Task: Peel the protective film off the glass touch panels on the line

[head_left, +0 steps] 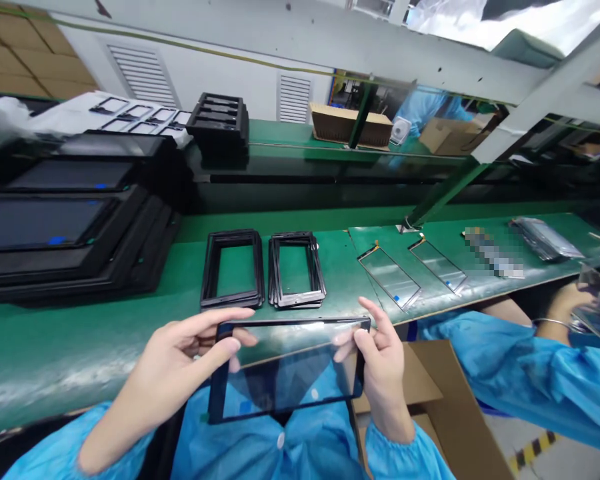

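I hold a dark-rimmed glass screen panel flat above my lap, at the near edge of the green bench. My left hand grips its left end, thumb on top and fingers along the upper edge. My right hand pinches the right end, index finger raised. On the bench just beyond the panel lie two stacks of black rectangular frames. Right of them rest two clear glass sheets.
Black trays holding dark screens are stacked at the left. More black trays and a cardboard box sit on the far shelf. A co-worker in a blue gown works at the right. An open carton stands by my knee.
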Available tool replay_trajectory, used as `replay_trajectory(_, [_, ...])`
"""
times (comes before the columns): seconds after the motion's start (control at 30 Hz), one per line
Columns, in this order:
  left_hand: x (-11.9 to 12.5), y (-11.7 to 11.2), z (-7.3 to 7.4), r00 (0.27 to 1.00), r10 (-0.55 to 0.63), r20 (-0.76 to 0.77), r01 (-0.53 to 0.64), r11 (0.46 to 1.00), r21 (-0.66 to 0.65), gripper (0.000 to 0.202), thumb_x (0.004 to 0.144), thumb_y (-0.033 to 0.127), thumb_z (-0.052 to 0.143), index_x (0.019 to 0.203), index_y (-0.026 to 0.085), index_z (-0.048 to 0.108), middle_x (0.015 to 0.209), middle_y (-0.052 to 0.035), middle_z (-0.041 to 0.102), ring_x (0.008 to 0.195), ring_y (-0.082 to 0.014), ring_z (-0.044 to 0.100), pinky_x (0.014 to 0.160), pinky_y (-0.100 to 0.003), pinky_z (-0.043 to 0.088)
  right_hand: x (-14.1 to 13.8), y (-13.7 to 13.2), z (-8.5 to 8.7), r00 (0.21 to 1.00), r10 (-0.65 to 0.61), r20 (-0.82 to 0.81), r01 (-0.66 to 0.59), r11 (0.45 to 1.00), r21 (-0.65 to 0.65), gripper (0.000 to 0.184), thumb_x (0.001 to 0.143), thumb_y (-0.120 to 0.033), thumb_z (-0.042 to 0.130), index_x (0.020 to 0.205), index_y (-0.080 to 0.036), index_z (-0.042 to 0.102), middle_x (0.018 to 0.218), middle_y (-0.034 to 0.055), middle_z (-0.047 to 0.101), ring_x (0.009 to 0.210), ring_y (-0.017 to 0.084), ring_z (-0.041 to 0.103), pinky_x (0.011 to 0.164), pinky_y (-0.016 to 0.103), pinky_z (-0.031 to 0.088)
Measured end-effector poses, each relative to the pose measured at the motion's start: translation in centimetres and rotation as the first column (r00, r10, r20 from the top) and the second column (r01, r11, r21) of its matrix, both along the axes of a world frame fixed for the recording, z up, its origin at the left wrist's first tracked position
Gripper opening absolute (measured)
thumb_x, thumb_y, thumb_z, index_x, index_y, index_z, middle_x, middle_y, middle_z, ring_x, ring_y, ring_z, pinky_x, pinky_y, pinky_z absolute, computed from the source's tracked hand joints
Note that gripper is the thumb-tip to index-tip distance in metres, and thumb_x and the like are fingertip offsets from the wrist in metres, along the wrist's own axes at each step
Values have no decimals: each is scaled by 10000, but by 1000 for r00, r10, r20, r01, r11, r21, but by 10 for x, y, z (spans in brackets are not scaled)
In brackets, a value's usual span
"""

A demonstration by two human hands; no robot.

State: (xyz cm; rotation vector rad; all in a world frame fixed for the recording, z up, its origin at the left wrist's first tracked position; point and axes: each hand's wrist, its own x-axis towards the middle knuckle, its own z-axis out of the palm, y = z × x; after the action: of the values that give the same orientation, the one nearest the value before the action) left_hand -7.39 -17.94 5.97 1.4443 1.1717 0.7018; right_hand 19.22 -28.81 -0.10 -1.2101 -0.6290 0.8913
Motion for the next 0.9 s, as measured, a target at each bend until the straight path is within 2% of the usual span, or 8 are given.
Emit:
replay_trajectory(0.13, [2,-5,2,998,63,32,-62,998,-22,350,774,512,883,1001,249,844,778,-55,841,561,-204,724,594,-267,621,1,-2,0,1000,20,9,-20,1000,9,450,935,-403,770,1326,-230,632,727,28,828,488,219,753,535,321,628])
replay_trajectory(0.2, [2,-4,0,994,91,65,-88,995,-37,350,779,509,884,996,239,831,784,-54,841,573,-207,733,607,-277,629,2,-2,-3,998,36,-45,-35,999,25,549,946,-469,760,1416,-246,586,777,45,840,533,235,777,566,336,635])
replay_trajectory(0.33, [11,-12,-25,960,180,215,-155,980,-128,442,851,490,851,1170,206,740,972,-93,854,682,-237,792,639,-313,643,-13,6,-17,958,126,-257,-94,987,131,868,896,-721,700,1580,-268,416,1082,152,844,843,342,843,695,447,673])
replay_trajectory(0.4, [20,-21,-42,946,100,309,-39,980,-197,547,864,474,853,1299,197,669,1056,-126,843,781,-263,819,674,-320,644,-27,10,-24,955,128,-266,-99,988,121,915,897,-616,772,1622,-286,322,1152,148,831,898,325,842,751,436,675])
replay_trajectory(0.53, [32,-35,-63,906,-177,384,269,942,-199,620,951,477,770,1463,169,603,1045,-145,830,889,-245,814,831,-329,628,-39,8,-24,976,101,-194,-104,994,-10,930,948,-412,787,1657,-232,212,985,88,847,704,221,824,576,264,626])
replay_trajectory(0.67, [29,-34,-58,929,-229,290,309,912,-270,510,1015,511,659,1360,140,716,1159,-200,813,750,-206,796,567,-234,564,-28,-4,-14,965,224,-135,-232,972,-40,952,957,-393,779,1671,-214,176,936,83,851,663,197,814,538,214,600])
replay_trajectory(0.8, [24,-36,-55,913,-280,298,366,885,-288,534,1023,463,652,1444,135,678,1106,-197,832,707,-196,782,566,-240,577,-26,-14,-9,964,248,-100,-253,967,-39,916,966,-371,760,1675,-220,200,921,71,852,653,191,808,544,216,602])
replay_trajectory(0.9, [21,-43,-60,891,-308,334,415,852,-320,526,986,308,679,1485,145,641,1173,-190,822,780,-216,805,622,-254,600,-31,-20,-5,974,216,-75,-219,975,-35,929,961,-366,761,1679,-206,194,899,70,854,631,193,802,532,224,601])
